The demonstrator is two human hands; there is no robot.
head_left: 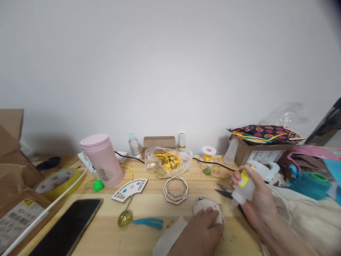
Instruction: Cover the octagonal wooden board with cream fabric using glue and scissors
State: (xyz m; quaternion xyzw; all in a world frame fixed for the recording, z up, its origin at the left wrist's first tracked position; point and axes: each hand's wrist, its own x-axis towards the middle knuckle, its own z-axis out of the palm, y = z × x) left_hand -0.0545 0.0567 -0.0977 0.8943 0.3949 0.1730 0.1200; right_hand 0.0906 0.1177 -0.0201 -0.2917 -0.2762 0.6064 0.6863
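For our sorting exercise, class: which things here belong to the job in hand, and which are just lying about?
Seemingly in the job:
squeeze bottle, held in the right hand
pale piece under the left hand

Probably just lying about:
phone
pink cup
yellow tape roll

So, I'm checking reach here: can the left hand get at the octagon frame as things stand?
Probably yes: the left hand rests on a pale piece close by, and only bare tabletop shows between that piece and the octagon frame, though the hand would likely have to leave the piece.
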